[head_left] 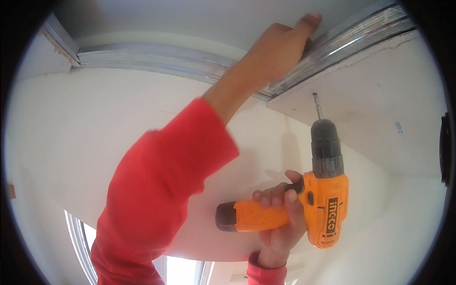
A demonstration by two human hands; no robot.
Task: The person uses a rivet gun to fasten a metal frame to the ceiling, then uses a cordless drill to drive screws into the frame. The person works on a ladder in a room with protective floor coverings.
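My left hand is raised to the metal channel along the edge of the ceiling board. One digit stretches up and to the right; the others curl at the channel, mostly hidden behind the hand. Below, my right hand is wrapped round the grip of an orange and black cordless drill, a finger by its trigger. The drill points upward. Its bit meets a dark screw head or hole in the underside of the board; which of these, I cannot tell.
Another metal channel runs left along the top of the pale wall, meeting the right-hand one in a corner. A grey surface lies above the channels. Bright windows show low down. A dark round object stands at the right rim.
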